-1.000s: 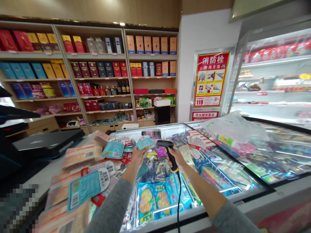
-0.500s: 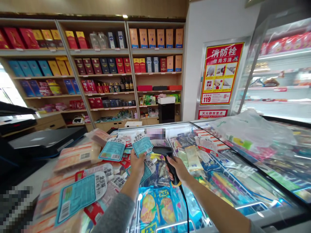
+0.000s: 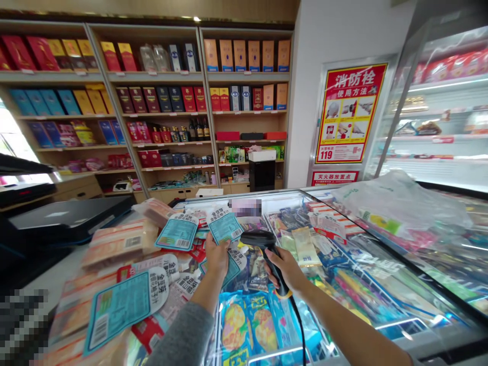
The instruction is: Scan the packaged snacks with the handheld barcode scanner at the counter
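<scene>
My left hand pinches the lower edge of a blue-and-white pouch, its barcode side turned up toward me. A black barcode scanner with a yellow band at its handle end is gripped in my right hand. Its head points left, close beside the pouch's barcode corner. Below my left hand lies another such pouch, partly covered by the hand. To the left rest more pouches of the same kind, one near the back and one in front, on clear packs with orange stripes.
A glass-topped freezer holding packaged ice treats spreads beneath my hands. A white plastic bag lies on its right side. At left stands a dark flat device. Shelves of boxed goods line the back wall.
The scanner and my right hand have shifted slightly right and down. My left hand keeps the pouch in nearly the same place. The view has moved a little.
</scene>
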A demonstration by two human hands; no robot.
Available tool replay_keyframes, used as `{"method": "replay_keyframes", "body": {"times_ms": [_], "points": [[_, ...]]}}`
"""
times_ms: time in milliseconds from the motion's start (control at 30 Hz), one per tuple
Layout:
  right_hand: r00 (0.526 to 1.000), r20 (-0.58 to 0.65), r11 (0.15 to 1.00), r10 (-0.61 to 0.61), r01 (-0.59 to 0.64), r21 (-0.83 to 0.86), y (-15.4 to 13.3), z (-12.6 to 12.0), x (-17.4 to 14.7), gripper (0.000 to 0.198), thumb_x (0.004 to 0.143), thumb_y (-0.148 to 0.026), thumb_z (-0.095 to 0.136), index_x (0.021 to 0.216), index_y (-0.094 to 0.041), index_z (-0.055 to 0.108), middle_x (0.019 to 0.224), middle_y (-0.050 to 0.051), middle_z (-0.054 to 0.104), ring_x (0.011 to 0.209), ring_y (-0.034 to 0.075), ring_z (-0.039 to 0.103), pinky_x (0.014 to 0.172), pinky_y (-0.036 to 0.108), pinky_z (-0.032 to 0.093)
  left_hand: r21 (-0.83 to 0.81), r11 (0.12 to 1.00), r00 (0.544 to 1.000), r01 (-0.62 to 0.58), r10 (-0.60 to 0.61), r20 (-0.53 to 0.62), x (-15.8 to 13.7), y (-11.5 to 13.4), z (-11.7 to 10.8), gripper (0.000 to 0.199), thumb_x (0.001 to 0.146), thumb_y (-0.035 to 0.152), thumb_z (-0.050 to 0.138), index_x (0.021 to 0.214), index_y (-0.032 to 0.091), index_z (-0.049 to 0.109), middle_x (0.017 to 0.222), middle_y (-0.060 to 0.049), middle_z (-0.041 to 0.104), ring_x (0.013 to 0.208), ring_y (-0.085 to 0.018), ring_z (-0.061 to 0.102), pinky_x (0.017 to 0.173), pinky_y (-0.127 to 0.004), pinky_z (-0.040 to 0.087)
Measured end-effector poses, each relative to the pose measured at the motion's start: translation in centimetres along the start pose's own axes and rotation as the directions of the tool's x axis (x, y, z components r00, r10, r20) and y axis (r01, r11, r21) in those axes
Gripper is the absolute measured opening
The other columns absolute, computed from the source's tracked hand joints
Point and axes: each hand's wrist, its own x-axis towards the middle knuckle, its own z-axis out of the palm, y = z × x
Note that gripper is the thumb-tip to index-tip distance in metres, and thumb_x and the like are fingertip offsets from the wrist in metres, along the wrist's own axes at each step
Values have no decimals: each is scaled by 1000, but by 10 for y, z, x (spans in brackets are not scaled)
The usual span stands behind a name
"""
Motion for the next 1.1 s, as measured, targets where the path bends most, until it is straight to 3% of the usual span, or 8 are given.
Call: {"method": "replay_keyframes", "body": {"times_ms": [400,533,933,1100], "points": [[1000,-11,999,4,-4,-37,-6,2,-3,62,68,-77,73,78,-23,45,53,-7,53,32,7,42,32,22,31,-27,1000,1000,13,-12,9,-1,0,1,57,47,17,66,104,21,64,72,4,68,68,-16,65,75,-31,53],[1000,-23,999,-16,15,-28,-4,0,-4,57,73,-73,72,80,-22,47,55,-7,55,33,7,43,33,22,32,20,1000,1000,9,-9,15,0,-1,-1,56,49,20,67,104,22,63,75,3,68,72,-17,66,79,-33,53],[998,-17,994,-64,63,-85,-1,-3,2,58,74,-75,69,84,-21,51,52,-7,54,31,8,42,31,22,31,37,999,1000,5,-4,-17,2,-1,-4,56,52,33,86,102,19,64,85,-2,73,80,-20,69,81,-35,55],[980,-92,984,-176,172,-52,-18,-17,8,55,76,-73,69,78,-22,49,52,-6,55,31,8,42,31,21,30,137,991,998,15,-24,62,-5,0,22,49,55,28,85,99,18,66,90,-3,76,81,-18,70,81,-31,54]]}}
